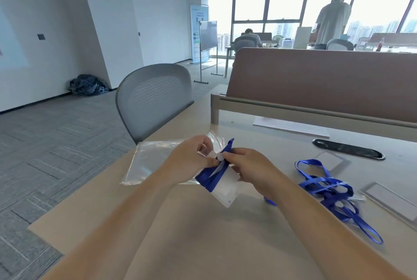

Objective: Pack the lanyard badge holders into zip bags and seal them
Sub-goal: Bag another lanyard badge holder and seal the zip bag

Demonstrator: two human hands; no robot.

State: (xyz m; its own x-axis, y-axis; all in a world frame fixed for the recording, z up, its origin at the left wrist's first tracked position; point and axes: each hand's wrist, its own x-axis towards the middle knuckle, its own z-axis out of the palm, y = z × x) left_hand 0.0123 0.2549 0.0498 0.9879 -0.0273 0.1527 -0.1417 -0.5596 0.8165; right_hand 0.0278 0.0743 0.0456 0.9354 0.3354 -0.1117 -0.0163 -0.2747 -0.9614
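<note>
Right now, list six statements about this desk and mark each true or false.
1. The right hand grips the holder. True.
2. The lanyard wrapped on that holder is red. False: it is blue.
3. The bag lies left of the holder. True.
4. The holder is sealed inside the bag. False: most of it shows outside the bag.
5. Loose lanyards lie on the table, right of the right hand. True.
6. Someone sits in the grey chair. False: nobody sits in it.
</note>
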